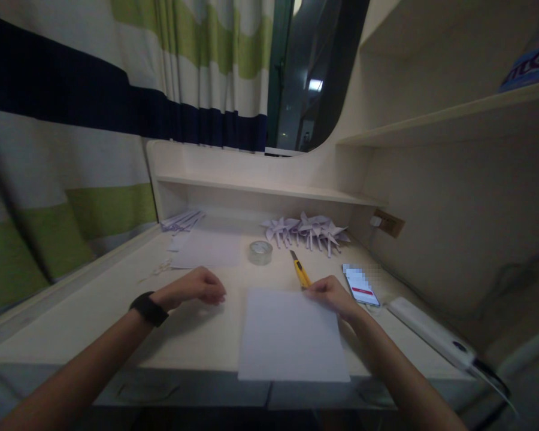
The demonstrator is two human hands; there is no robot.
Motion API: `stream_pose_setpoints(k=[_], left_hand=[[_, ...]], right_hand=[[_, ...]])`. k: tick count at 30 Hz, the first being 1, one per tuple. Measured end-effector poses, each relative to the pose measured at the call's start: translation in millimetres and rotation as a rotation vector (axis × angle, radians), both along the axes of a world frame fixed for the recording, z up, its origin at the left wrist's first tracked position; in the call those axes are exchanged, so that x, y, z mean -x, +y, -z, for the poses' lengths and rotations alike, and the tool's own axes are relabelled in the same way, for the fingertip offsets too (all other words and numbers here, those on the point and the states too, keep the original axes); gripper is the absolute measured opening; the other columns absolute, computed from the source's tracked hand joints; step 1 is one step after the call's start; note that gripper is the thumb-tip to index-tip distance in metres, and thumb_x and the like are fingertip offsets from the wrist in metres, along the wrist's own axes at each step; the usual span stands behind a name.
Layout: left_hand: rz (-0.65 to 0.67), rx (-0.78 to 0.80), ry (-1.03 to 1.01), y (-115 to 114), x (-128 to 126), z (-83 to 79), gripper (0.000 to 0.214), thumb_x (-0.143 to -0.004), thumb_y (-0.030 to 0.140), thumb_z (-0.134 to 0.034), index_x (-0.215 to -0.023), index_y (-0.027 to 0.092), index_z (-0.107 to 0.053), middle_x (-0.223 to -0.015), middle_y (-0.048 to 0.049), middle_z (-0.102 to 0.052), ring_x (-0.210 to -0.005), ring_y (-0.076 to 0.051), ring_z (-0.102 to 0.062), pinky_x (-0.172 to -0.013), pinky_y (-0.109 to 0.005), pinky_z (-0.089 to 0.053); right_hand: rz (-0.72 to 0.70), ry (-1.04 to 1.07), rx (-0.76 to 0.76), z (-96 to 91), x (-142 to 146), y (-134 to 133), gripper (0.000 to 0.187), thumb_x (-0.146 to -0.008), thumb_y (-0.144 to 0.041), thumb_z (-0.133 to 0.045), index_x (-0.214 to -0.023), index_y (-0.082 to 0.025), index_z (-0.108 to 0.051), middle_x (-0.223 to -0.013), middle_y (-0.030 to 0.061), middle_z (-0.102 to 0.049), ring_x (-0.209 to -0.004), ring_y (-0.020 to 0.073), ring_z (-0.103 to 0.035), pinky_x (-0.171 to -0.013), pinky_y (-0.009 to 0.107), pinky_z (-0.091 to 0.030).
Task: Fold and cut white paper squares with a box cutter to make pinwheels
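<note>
A white sheet of paper (291, 338) lies at the front of the desk, its near edge reaching past the desk's front edge. My right hand (330, 294) pinches the sheet by its upper right corner. Just beyond that corner is a yellow utility knife (300, 272) with its blade pointing away from me. My left hand (202, 287), a black band on its wrist, is left of the sheet with fingers curled in and nothing visible in them. A roll of clear tape (260, 252) rests farther back, between the hands.
Several white paper pinwheels (312, 230) are heaped at the back right. More white paper (209, 245) and thin paper sticks (183, 220) occupy the back left. A lit phone (360, 285) and a white power strip (431, 332) line the right side, below a wall socket (388, 223).
</note>
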State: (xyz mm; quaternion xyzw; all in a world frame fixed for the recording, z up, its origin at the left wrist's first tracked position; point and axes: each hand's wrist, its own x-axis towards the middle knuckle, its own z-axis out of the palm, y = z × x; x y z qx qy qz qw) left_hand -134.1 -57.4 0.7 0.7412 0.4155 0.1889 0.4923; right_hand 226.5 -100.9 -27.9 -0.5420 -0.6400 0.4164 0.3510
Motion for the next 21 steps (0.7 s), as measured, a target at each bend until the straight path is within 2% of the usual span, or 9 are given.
stream_pose_setpoints(k=[3,5,7,9,11,16,21], left_hand=[[-0.017,-0.082,-0.062,2,-11,0.5,0.037,-0.078,0.048,-0.059,-0.081,0.012,-0.069,-0.078,-0.0075,-0.068,-0.069,-0.015,-0.059,-0.064,-0.025,-0.043],[0.086,-0.238,-0.064,3,-30,1.0,0.038,-0.08,0.047,-0.056,-0.075,0.011,-0.067,-0.07,-0.0044,-0.065,-0.064,-0.013,-0.053,-0.059,-0.023,-0.037],[0.211,-0.315,-0.052,3,-51,2.1,0.037,-0.08,0.046,-0.057,-0.072,0.011,-0.066,-0.065,-0.0018,-0.061,-0.059,-0.012,-0.048,-0.055,-0.022,-0.033],[0.282,-0.35,-0.021,5,-67,4.4,0.038,-0.08,0.044,-0.057,-0.063,0.01,-0.064,-0.055,0.0004,-0.053,-0.052,-0.009,-0.041,-0.05,-0.021,-0.027],[0.282,-0.366,-0.003,9,-75,7.6,0.038,-0.079,0.042,-0.059,-0.057,0.01,-0.062,-0.05,0.0016,-0.048,-0.048,-0.008,-0.037,-0.047,-0.021,-0.024],[0.282,-0.347,-0.026,15,-79,15.4,0.031,-0.075,0.038,-0.062,-0.065,0.009,-0.069,-0.055,-0.001,-0.057,-0.051,-0.01,-0.044,-0.05,-0.021,-0.03],[0.228,-0.336,-0.004,15,-72,16.9,0.031,-0.075,0.037,-0.062,-0.064,0.01,-0.068,-0.053,0.0002,-0.054,-0.049,-0.009,-0.041,-0.048,-0.021,-0.027]], right_hand=[[0.042,0.037,0.004,8.9,5,0,0.04,-0.062,-0.05,-0.071,-0.058,-0.011,-0.065,-0.048,0.0005,-0.054,-0.043,0.0087,-0.042,-0.041,0.021,-0.026],[0.05,0.07,-0.016,14.4,15,1,0.039,-0.062,-0.049,-0.072,-0.054,-0.012,-0.062,-0.046,-0.001,-0.05,-0.043,0.0081,-0.04,-0.041,0.021,-0.025],[0.037,0.077,-0.048,16.7,24,1,0.04,-0.062,-0.049,-0.071,-0.052,-0.012,-0.06,-0.044,-0.0023,-0.047,-0.043,0.0074,-0.037,-0.041,0.021,-0.025],[0.003,0.043,-0.08,13.4,29,-1,0.042,-0.064,-0.051,-0.069,-0.052,-0.012,-0.06,-0.044,-0.0026,-0.046,-0.043,0.007,-0.035,-0.042,0.021,-0.026],[-0.061,-0.022,-0.103,4.5,31,-3,0.043,-0.066,-0.052,-0.068,-0.053,-0.012,-0.061,-0.046,-0.0021,-0.048,-0.045,0.0073,-0.036,-0.044,0.021,-0.028],[-0.298,-0.189,-0.109,-19.7,37,-4,0.038,-0.073,-0.047,-0.063,-0.06,-0.012,-0.065,-0.054,-0.0001,-0.054,-0.052,0.0097,-0.043,-0.049,0.021,-0.033],[-0.376,-0.247,-0.132,-23.4,42,9,0.031,-0.074,-0.039,-0.063,-0.066,-0.01,-0.069,-0.056,0.0,-0.056,-0.053,0.0097,-0.044,-0.05,0.021,-0.033]])
